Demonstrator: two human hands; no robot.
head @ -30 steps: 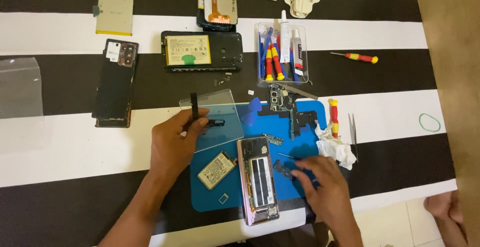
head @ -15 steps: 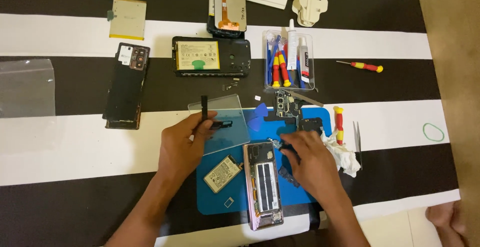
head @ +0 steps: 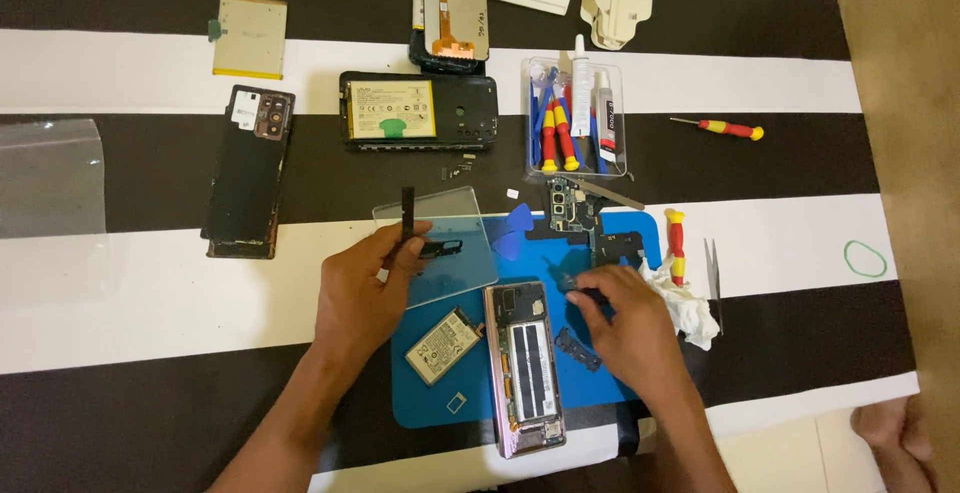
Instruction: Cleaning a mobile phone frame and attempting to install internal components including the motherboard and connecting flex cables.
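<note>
The left hand pinches a thin black strip upright over the clear panel. The right hand, fingers closed, grips what looks like a small dark part beside the opened phone on the blue mat.

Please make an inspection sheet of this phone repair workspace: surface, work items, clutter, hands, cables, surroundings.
Surface: black and white striped cloth with a blue mat on top.
Job's things: opened phone upright on the mat; loose battery to its left; small dark part under the right fingers.
Clutter: clear tool box, red and yellow screwdriver, back cover, white tissue, green rubber band.
Hands: left hand pinches a black strip over a clear plate; right hand touches the small part.
Cables: nothing seen.
Surroundings: brown floor on the right.
</note>
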